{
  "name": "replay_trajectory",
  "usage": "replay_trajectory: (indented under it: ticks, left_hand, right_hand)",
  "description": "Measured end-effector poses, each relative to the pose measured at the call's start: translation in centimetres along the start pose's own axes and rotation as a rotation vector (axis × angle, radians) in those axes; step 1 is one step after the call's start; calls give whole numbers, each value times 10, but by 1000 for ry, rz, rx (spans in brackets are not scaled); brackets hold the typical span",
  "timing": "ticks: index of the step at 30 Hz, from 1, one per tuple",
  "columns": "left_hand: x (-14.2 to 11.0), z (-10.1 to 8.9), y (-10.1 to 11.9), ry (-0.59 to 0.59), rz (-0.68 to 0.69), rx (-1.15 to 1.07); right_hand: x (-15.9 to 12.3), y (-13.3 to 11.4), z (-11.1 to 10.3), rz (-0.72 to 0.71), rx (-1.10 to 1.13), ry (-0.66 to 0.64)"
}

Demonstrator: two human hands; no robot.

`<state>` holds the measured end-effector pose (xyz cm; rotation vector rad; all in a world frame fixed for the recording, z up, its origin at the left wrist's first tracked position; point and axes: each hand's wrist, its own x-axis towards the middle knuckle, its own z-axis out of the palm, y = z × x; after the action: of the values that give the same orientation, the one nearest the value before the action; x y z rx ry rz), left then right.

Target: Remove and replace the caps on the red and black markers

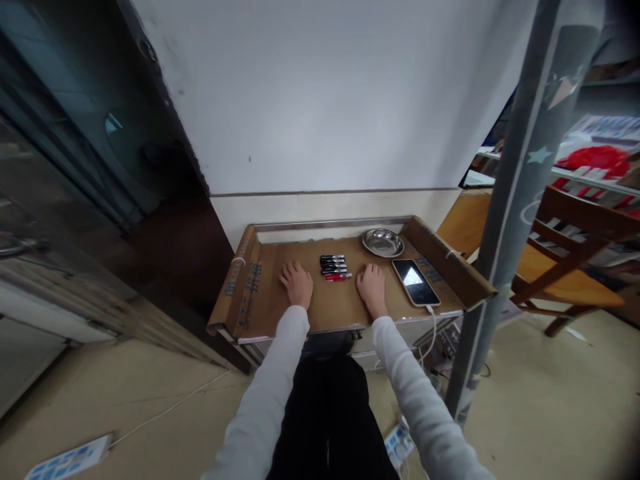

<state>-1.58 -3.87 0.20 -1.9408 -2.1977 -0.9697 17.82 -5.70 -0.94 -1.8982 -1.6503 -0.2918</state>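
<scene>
My left hand (pixel 298 285) rests palm down on the cardboard-covered table (pixel 280 313), its fingers spread and nothing held. To the right, my right hand (pixel 372 291) also lies on the cardboard, fingers loosely bent, with nothing visible in it. Between the hands, a little farther back, several black markers (pixel 333 264) lie side by side in a stack of rows. A red marker (pixel 339 277) lies at their near end. Neither hand touches the markers. Beyond my right hand sits a round shiny metal dish (pixel 383 243).
A smartphone (pixel 416 283) with a white charging cable (pixel 433 327) lies right of my right hand. Folded cardboard walls (pixel 450 260) edge the table's sides. A grey metal post (pixel 520 200) stands close on the right, with a wooden chair (pixel 570 267) behind. A power strip (pixel 70 459) lies on the floor.
</scene>
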Motion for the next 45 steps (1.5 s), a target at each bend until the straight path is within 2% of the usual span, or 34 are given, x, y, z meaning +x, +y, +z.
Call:
replay_trajectory:
  ticks: [2, 4, 5, 7, 10, 18, 25, 28, 32, 35, 40, 45]
  left_hand:
    - [-1, -6, 3, -73, 209, -113]
    - [-2, -10, 6, -178, 457, -242]
    - [-3, -12, 7, -221, 542, -293]
    - [-4, -13, 8, -278, 605, -356]
    - [-3, -11, 6, -326, 595, -398]
    - [-3, -5, 1, -379, 563, -471]
    - [-9, -7, -2, -386, 544, -515]
    - [-11, -6, -4, -405, 475, -592]
    - [-7, -5, -1, -387, 322, -765]
    - [0, -7, 5, -355, 316, -867]
    - [8, -12, 17, -336, 305, -997]
    - [8, -16, 23, -341, 218, -1161]
  right_hand:
    - [0, -4, -6, -38, -23, -10]
    - [0, -7, -12, -139, -10, -55]
    - [0, -8, -15, -209, 16, -95]
    - [1, -10, -18, -333, 76, -181]
    - [2, -11, -16, -396, 108, -236]
    - [0, -10, -14, -383, 129, -252]
    - [-5, -4, -14, -374, 178, -264]
    - [-3, -3, -12, -350, 283, -268]
    - [-1, -7, -15, -267, 578, -254]
    - [1, -15, -24, -233, 751, -297]
    - [6, -27, -37, -277, 834, -285]
    - [10, -27, -39, -278, 830, -259]
